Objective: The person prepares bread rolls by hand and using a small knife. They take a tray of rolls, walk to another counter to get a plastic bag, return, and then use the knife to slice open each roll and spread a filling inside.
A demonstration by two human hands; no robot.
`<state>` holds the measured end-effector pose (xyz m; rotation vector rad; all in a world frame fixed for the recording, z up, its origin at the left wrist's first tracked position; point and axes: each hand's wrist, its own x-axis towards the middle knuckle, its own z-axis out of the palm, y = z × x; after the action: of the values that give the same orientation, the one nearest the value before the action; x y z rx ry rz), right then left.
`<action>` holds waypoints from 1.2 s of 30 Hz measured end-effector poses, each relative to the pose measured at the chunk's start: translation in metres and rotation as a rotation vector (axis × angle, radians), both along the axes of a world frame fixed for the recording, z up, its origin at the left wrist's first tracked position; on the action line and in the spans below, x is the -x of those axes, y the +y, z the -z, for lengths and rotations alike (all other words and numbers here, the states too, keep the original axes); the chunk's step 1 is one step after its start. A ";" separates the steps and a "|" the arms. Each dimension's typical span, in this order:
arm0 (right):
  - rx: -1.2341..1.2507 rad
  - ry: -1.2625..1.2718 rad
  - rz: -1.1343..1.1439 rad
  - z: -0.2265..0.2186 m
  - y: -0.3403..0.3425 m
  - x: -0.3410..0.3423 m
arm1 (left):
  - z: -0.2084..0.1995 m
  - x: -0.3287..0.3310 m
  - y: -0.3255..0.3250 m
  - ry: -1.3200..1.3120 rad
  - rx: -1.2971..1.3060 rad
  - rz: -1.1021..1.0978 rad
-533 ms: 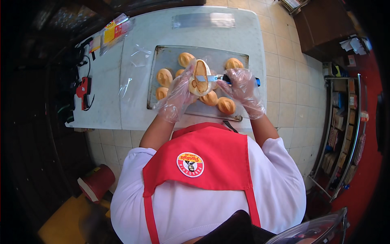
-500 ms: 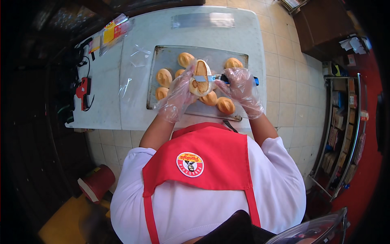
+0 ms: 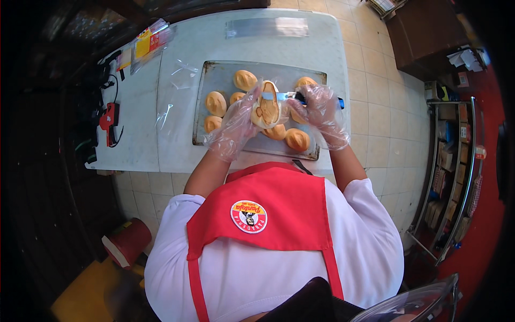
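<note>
Over the tray, my left hand (image 3: 235, 126), in a clear plastic glove, is closed around a cut bread roll (image 3: 270, 114). The roll's open face is turned up and carries a tan-brown spread. My right hand (image 3: 320, 110), gloved the same way, grips the blue-and-black handle of a spreading spatula (image 3: 274, 96). Its flat blade lies across the far part of the spread. Below and around my hands, several golden rolls (image 3: 245, 80) rest on a metal baking tray (image 3: 284, 73). My hands and the held roll partly hide some of them.
The tray sits on a white table (image 3: 188, 40). Flat clear plastic bags (image 3: 267, 27) lie at its far side, with printed packaging (image 3: 147, 45) at the far left. A red device with a cable (image 3: 109, 116) is on the left. A shelf rack (image 3: 448, 161) stands right of the tiled floor.
The spatula blade has moved toward the far end of the roll, and my right hand has shifted slightly farther away with it. My left hand keeps the roll nearly in place.
</note>
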<state>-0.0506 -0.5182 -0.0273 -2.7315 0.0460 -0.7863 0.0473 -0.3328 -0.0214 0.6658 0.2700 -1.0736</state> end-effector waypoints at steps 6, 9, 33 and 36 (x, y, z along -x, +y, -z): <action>0.002 0.010 0.002 -0.002 -0.001 -0.003 | 0.008 -0.008 0.001 -0.021 -0.036 0.051; 0.015 -0.001 -0.001 -0.003 -0.002 -0.007 | 0.006 -0.006 -0.001 0.016 0.021 0.076; -0.166 0.666 0.354 0.030 -0.043 -0.017 | 0.039 -0.035 -0.002 -0.167 0.057 0.017; -0.476 0.607 0.412 0.039 -0.056 -0.022 | 0.022 -0.031 0.005 -0.179 0.060 -0.018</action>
<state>-0.0284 -0.5740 -0.0661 -2.4055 0.8269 0.0140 0.0780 -0.3281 -0.0430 0.6995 0.0891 -0.9946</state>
